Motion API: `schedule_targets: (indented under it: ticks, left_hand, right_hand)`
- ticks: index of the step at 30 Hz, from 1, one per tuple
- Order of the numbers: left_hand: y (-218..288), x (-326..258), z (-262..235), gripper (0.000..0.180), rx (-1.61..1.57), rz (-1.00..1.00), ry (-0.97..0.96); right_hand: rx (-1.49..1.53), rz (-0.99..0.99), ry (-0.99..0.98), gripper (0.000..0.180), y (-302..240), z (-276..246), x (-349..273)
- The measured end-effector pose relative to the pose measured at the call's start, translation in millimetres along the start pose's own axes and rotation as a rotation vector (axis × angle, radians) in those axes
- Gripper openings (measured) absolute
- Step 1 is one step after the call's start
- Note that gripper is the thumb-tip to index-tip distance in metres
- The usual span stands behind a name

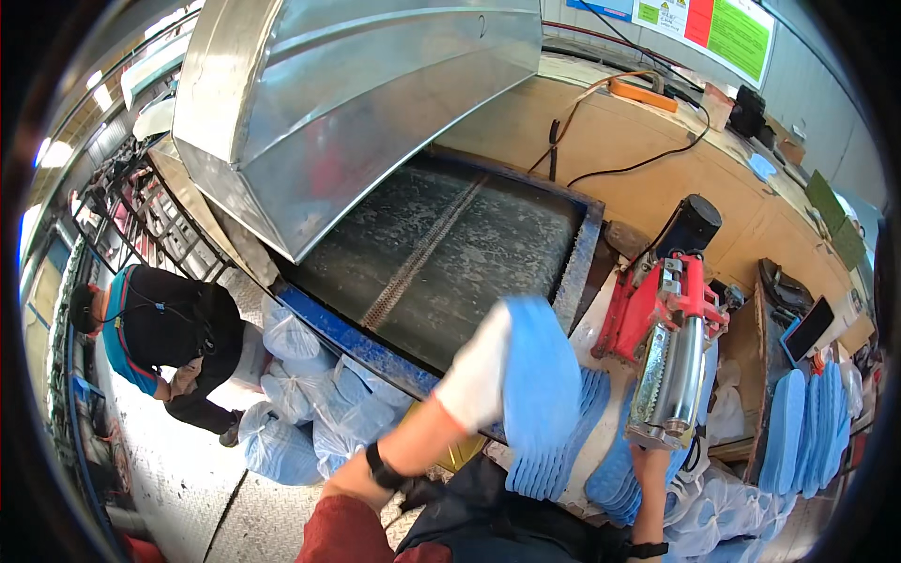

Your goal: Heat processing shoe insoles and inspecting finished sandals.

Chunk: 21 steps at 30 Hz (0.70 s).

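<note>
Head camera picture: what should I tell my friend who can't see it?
A person's white-gloved left hand holds a blurred blue piece near a dark belt. The right hand is partly hidden behind a red and silver roller machine.

Blue insoles (542,385), red-and-silver roller machine (680,366)

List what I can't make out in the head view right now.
In the head view:
Right hand: fingers hidden by the red-and-silver metal roller machine.
Left hand in a white glove: finger positions lost to blur.
Blue sole-shaped item at that hand: blurred; one piece or several, unclear.
Dark flat belt: left part hidden by the shiny sheet-metal hood.
Green-and-red wall poster: cut off by the top edge.
</note>
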<state>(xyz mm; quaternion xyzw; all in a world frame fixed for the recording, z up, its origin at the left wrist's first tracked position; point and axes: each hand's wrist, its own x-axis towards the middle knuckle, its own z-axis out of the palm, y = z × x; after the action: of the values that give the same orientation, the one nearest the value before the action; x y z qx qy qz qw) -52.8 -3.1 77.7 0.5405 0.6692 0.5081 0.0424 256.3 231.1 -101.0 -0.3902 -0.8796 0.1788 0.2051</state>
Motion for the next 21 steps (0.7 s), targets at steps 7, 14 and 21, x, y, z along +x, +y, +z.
schedule_targets:
  ticks: [7,14,21]
  left_hand:
    - [-145.5,82.9,-119.8,0.069,-1.678,-0.665,0.764]
    - [-94.0,32.9,-83.1,0.076,-1.273,-0.745,0.631]
    - [-7.7,-27.5,-15.3,0.061,-1.299,-0.660,0.397]
  right_hand:
    - [-0.002,-0.088,-0.026,0.037,-18.6,-4.0,-1.5]
    - [0.197,-0.035,-0.090,0.034,11.2,-4.4,-4.1]
    - [1.270,0.582,0.107,0.034,-0.8,-42.7,-11.2]
